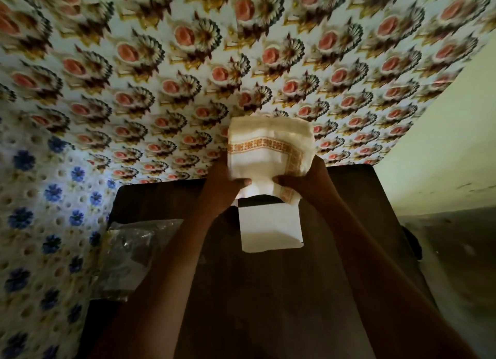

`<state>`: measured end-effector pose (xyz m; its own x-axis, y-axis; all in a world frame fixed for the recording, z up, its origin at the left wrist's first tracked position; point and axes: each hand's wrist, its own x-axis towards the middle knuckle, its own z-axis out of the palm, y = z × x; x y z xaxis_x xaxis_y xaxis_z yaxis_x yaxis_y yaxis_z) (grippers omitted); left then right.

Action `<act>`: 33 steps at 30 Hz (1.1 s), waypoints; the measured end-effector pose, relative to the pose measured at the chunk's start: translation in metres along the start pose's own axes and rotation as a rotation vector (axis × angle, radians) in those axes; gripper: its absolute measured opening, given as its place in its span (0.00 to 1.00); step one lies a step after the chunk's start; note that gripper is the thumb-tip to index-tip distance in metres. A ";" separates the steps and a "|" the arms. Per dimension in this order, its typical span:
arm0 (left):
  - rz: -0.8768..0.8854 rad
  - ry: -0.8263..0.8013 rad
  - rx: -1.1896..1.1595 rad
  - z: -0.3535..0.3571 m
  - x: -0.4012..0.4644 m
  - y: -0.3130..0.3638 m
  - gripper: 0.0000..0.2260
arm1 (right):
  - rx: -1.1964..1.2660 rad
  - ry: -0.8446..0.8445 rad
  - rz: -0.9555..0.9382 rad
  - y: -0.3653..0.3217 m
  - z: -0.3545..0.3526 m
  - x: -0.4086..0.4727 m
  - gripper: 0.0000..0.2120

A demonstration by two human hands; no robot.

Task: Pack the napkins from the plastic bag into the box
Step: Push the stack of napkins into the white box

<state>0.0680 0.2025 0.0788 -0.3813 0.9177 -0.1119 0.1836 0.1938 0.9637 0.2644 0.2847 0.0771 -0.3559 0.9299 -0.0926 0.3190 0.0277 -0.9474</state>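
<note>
A stack of white napkins [268, 149] with an orange patterned border is held upright above the table, its lower edge hanging just over the dark opening of a white box [271, 230]. My left hand [222, 187] grips the stack's left side and my right hand [306, 181] grips its right side. The box stands on the dark table with its open top facing up. A crumpled clear plastic bag [128, 254] lies at the table's left edge, apart from both hands.
The dark wooden table [268, 291] fills the lower middle. Behind it is a flower-patterned floor covering [188, 77], with a blue-flowered one [40, 197] on the left. A pale wall [442, 144] rises on the right.
</note>
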 end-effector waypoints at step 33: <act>0.205 0.256 0.451 0.009 -0.020 -0.025 0.32 | -0.678 -0.262 -0.363 0.012 -0.001 0.026 0.50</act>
<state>0.0790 0.1821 0.0550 -0.4949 0.8493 0.1838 0.6253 0.2013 0.7539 0.2596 0.3093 0.0639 -0.7066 0.7067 0.0360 0.5774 0.6051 -0.5481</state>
